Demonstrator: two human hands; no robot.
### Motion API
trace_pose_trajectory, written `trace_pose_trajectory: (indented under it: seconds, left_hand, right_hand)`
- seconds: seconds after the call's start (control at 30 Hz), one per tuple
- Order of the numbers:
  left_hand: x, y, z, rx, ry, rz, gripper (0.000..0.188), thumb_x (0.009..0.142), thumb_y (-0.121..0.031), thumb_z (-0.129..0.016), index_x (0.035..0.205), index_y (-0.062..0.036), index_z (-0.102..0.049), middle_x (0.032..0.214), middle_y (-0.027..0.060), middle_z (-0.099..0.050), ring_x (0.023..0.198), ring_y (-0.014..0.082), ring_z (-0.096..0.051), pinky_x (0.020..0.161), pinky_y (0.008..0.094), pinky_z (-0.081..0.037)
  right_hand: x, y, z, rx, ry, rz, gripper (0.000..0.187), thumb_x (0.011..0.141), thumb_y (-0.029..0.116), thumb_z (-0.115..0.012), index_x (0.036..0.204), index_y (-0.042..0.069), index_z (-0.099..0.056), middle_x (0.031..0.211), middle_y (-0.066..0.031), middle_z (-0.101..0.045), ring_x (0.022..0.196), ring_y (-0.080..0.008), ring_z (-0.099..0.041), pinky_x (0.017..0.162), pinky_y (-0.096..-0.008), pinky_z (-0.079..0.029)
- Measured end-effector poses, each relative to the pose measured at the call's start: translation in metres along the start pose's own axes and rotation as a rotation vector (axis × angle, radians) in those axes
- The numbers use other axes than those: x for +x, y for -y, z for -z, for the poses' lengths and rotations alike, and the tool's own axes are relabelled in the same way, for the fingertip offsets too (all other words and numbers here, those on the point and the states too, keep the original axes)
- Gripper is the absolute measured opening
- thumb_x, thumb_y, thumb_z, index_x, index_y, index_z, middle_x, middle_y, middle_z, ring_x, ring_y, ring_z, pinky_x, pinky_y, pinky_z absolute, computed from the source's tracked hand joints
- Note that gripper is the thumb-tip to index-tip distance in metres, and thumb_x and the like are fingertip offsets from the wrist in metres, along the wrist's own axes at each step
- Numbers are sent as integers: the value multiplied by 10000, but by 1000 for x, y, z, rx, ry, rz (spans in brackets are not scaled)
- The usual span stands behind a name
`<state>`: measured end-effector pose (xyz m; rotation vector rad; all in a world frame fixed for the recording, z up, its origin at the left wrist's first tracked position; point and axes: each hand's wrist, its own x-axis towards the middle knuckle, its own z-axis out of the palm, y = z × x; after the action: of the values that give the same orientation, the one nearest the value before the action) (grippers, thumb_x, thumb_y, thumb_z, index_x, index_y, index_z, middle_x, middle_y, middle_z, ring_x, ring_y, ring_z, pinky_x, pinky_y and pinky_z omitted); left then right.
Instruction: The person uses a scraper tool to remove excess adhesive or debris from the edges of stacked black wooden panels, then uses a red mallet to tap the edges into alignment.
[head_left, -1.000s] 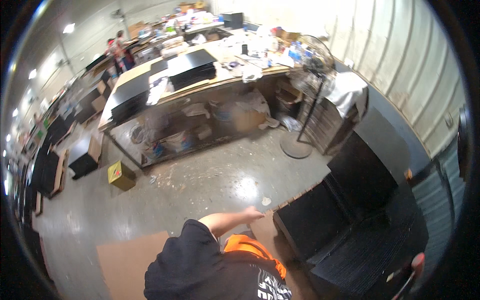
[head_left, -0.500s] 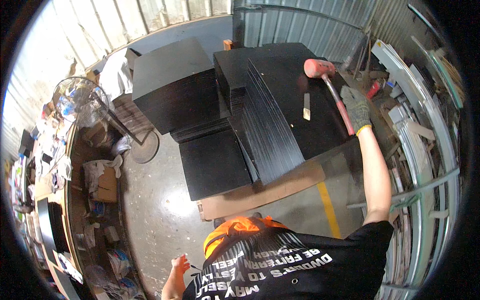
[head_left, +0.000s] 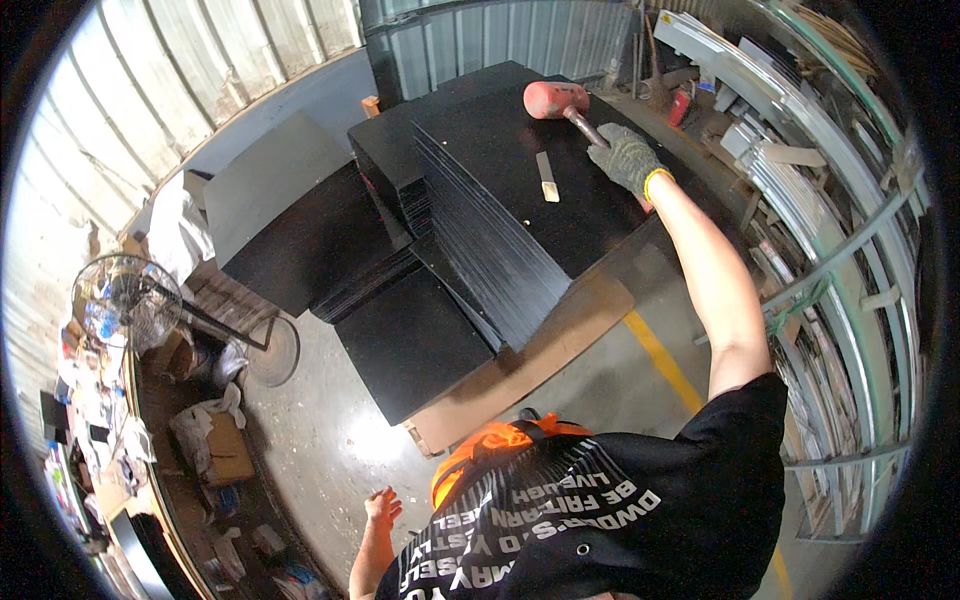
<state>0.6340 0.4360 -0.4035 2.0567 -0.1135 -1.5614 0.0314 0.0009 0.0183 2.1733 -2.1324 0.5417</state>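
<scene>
My right hand (head_left: 628, 160), in a grey knit glove with a yellow cuff, is closed round the handle of a mallet (head_left: 556, 100) with a red head. The mallet lies along the top of a large stack of black sheets (head_left: 497, 130), its head toward the far side. A flat blade-like strip (head_left: 546, 178) with a pale end rests on the same top, left of my glove. My bare left hand (head_left: 382, 505) hangs low beside my body, fingers apart and holding nothing. Several thin black sheets (head_left: 490, 235) stand on edge, leaning beside the stack.
More black stacks (head_left: 275, 190) stand at the left, with a lower one (head_left: 415, 335) in front, by a cardboard-covered base (head_left: 520, 385). A floor fan (head_left: 130, 295) and a cluttered bench (head_left: 130, 480) are on the left. Metal profiles fill a rack (head_left: 820, 260) on the right.
My right hand has moved from beside the mallet's handle onto it and closed round it. The view has shifted, so the stacks appear farther left; my left hand stays low and free.
</scene>
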Motion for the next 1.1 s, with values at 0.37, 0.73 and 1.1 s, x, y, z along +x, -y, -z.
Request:
trace_pose_trajectory:
  seconds: [0.37, 0.73, 1.1]
  left_hand:
    - [63, -104, -14, 661, -181, -537, 204, 797, -180, -620, 697, -3, -613, 609, 74, -593, 550, 154, -540, 545, 362, -452]
    - [-205, -406, -302, 481, 235, -2198, 418, 909, -121, -616, 1289, 17, -506, 1266, 211, -562, 1181, 361, -535, 1009, 426, -433]
    - [-262, -440, -389, 531, 364, -2472, 113, 904, -84, -569, 917, 11, -628, 977, 134, -652, 958, 304, -604, 900, 398, -463]
  right_hand:
    - [-213, 98, 24, 1281, -344, -302, 356, 921, 114, -586, 1269, 74, -523, 752, 28, -535, 610, -59, -505, 516, -217, -436]
    - [-315, 162, -72, 1722, -690, -819, 138, 964, 133, -535, 1101, 115, -538, 611, 17, -436, 487, -115, -452, 431, -283, -409]
    - [-324, 167, -110, 1771, -438, -893, 154, 959, 262, -502, 946, 109, -521, 583, -9, -495, 387, -153, -464, 337, -312, -410]
